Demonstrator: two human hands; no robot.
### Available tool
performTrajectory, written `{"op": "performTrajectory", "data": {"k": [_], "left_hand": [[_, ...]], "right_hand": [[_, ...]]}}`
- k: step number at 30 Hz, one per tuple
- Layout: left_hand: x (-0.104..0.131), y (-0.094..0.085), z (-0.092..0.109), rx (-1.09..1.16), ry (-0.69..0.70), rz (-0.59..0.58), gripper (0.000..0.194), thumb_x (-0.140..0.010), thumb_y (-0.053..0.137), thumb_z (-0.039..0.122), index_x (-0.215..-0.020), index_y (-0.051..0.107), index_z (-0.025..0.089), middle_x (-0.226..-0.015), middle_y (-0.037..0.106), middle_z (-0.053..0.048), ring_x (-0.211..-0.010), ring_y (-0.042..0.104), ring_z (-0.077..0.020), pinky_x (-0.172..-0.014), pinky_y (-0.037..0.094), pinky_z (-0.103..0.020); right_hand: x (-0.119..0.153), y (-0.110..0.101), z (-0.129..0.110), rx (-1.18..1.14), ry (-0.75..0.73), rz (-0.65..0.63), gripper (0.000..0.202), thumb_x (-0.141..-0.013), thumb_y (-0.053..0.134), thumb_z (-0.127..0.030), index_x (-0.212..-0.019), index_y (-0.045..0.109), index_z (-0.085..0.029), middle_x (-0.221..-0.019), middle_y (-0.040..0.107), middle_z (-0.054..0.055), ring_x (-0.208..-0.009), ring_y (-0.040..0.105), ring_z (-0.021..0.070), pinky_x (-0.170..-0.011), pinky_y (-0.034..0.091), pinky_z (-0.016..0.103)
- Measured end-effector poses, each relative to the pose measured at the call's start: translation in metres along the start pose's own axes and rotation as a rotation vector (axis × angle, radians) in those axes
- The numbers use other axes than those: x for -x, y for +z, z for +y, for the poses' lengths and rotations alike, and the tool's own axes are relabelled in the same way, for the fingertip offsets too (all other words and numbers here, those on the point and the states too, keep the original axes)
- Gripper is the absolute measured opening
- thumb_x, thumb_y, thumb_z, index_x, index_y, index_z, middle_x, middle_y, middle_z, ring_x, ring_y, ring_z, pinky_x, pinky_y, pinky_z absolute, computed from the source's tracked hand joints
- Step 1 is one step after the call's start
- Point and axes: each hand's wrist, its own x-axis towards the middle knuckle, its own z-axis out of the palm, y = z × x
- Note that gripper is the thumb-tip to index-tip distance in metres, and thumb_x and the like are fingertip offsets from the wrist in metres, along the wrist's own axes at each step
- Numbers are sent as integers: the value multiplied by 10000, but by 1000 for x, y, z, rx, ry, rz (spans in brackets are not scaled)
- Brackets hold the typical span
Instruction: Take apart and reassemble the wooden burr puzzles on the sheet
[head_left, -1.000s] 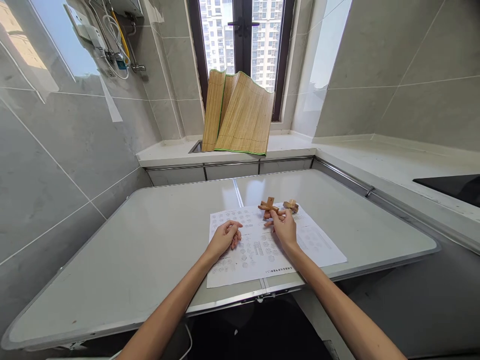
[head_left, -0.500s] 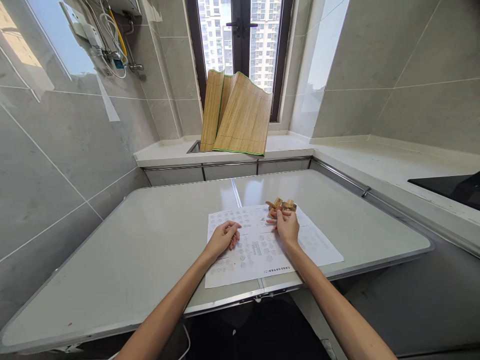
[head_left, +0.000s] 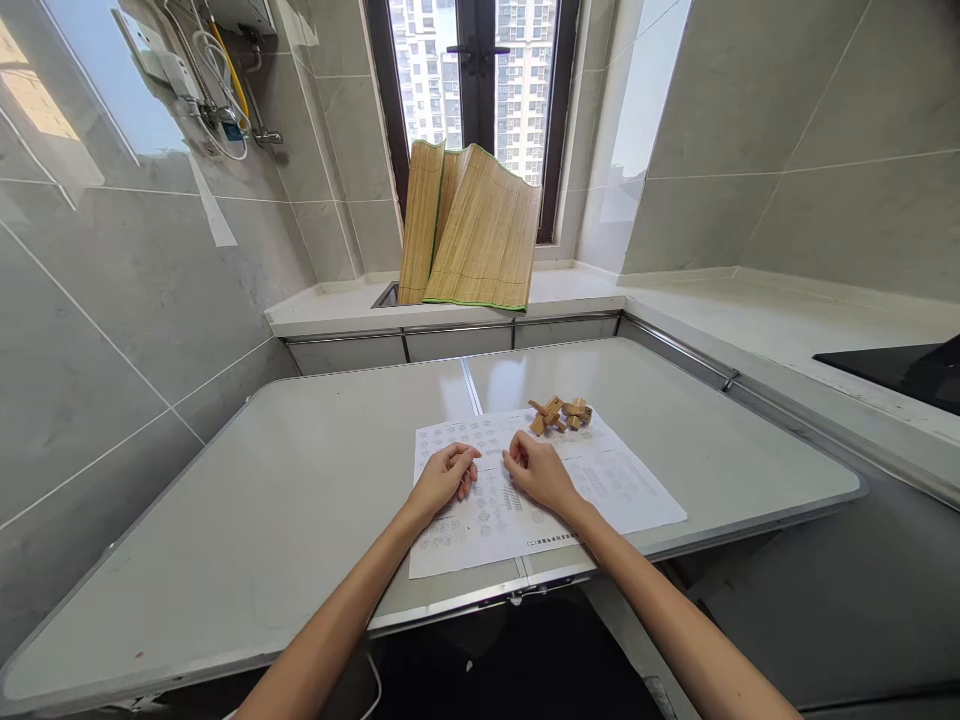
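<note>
My left hand [head_left: 446, 475] rests on a printed paper sheet [head_left: 630, 490], its fingers loosely curled and somewhat apart, with nothing visible in them. Facing it across a narrow gap, my right hand [head_left: 540, 472] is over the middle of the sheet. Its fingers are curled in toward the thumb, and whatever may be inside them is hidden. Beyond my right hand, notched wooden puzzle pieces [head_left: 559, 413] lie in a small loose pile at the sheet's far edge. Rows of small line diagrams cover the sheet.
The sheet lies on a white folding table [head_left: 300, 500] with a centre seam. Behind it, a bamboo mat [head_left: 484, 235] stands folded on the white counter [head_left: 330, 308] before the window. A black panel [head_left: 892, 370] sits on the right counter. Pipes and cables [head_left: 217, 90] hang at upper left.
My right hand has drawn back from the wooden pieces, toward me and to the left, close to my left hand. The pile now shows uncovered. My left hand stays in place.
</note>
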Motion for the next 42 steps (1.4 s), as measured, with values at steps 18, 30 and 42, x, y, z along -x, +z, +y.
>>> {"op": "performTrajectory", "data": {"k": [18,30,42], "left_hand": [[0,0,2,17,-12,17,372,-898,600,525,-966,624,161,-686,608,17,-466,478,-75,-484,393,-220],[-1,-2,-1,0,0,7,377,-907,592,538,-970,624,168,-697,609,19,-479,489,-82,-503,411,-232],[0,-1,6,14,-24,27,364,-881,613,533,-927,626,172,-669,598,21,-473,483,-84,-506,415,-230]], "right_hand": [[4,3,0,138,-113,-77,149,-808,509,-168,-703,424,-230,-576,506,-58,-505,415,121,-560,279,241],[4,4,-1,134,-104,-77,142,-805,511,-173,-704,428,-229,-568,500,-61,-497,413,117,-556,282,235],[4,3,-1,139,-110,-85,139,-815,514,-169,-709,445,-228,-570,506,-65,-497,423,116,-551,280,237]]}}
